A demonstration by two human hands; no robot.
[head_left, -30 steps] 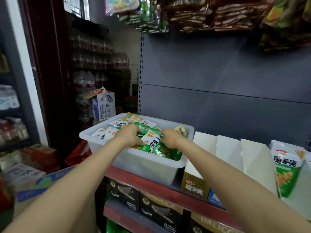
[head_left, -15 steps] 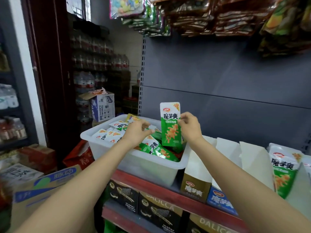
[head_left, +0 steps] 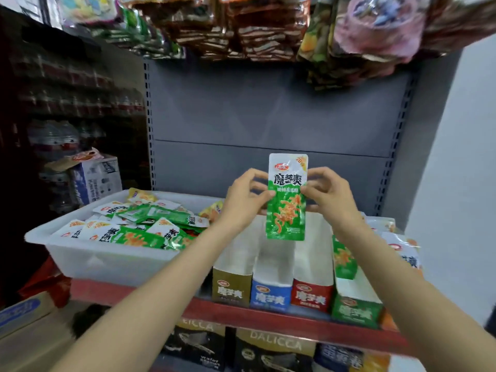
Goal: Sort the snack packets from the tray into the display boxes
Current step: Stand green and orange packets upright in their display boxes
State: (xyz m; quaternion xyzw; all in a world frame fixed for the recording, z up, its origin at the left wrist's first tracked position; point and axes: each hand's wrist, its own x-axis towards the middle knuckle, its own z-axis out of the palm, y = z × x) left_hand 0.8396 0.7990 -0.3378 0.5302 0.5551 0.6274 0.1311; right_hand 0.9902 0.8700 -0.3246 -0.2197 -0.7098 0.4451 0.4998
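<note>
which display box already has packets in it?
The green-fronted box, rightmost of the four; a green packet stands in it. The gold, blue and red ones look empty.

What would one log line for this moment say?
step: sorting | left hand: grips green packet | right hand: same packet | position: upright above display boxes | tray: packets remain

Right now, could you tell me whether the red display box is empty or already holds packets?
Seemingly empty: the red display box shows only bare white inner walls, though its bottom is hidden.
</note>
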